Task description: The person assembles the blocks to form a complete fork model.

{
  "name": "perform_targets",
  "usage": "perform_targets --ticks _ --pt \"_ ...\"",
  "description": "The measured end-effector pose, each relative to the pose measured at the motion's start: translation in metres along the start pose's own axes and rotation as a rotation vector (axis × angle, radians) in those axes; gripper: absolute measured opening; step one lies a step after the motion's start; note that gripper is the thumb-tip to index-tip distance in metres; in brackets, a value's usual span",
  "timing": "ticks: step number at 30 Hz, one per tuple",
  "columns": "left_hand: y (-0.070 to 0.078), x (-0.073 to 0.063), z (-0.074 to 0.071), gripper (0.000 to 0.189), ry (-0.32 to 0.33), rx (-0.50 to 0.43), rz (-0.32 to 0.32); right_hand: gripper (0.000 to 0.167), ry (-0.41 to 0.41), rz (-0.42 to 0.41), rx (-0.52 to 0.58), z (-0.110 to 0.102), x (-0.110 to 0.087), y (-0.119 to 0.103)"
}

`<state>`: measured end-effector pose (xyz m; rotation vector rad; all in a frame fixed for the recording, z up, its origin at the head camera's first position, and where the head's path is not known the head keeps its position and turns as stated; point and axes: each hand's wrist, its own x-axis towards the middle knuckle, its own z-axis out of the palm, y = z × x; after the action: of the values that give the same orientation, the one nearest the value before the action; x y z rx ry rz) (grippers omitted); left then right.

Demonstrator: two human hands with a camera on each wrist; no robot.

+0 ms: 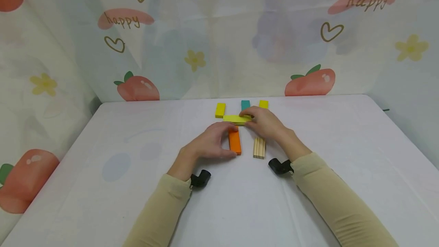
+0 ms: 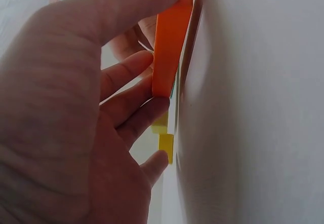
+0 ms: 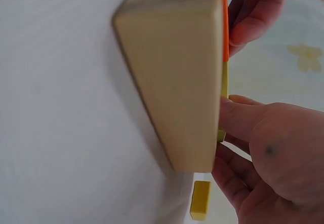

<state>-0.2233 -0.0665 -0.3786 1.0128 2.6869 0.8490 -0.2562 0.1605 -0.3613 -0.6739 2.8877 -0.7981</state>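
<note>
Here, in the head view, a teal block (image 1: 245, 104) lies on the tabletop (image 1: 99, 209) beyond the long yellow block (image 1: 234, 119) the right fingers (image 1: 252, 110) pinch; from the left wrist, left fingers (image 2: 133, 95) grip an orange block (image 2: 168, 51); from the right, a wooden block (image 3: 174, 82) partly hides the yellow one.

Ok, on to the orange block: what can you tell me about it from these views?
The orange block is long, narrow and plain orange, with flat faces and straight edges; it looks like painted wood, though that is uncertain. It lies lengthwise, pointing away from the person, left of the ridged wooden block and just nearer than a crosswise yellow block. The left grip pinches it end to end, thumb near, fingers far. Whether it is slightly raised off the table is unclear.
</note>
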Motion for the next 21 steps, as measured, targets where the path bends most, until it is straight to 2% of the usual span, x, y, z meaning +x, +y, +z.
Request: perform_targets --ticks 4,21 --pt "0.0019 0.0016 0.0009 0.066 -0.010 -0.006 0.015 0.037 -0.006 -0.001 -0.002 0.0015 0.0016 -0.0008" --pt "0.0038 0.0049 0.0037 0.065 -0.030 -0.017 -0.001 0.039 -0.032 0.011 -0.015 0.0031 0.0046 -0.0061"
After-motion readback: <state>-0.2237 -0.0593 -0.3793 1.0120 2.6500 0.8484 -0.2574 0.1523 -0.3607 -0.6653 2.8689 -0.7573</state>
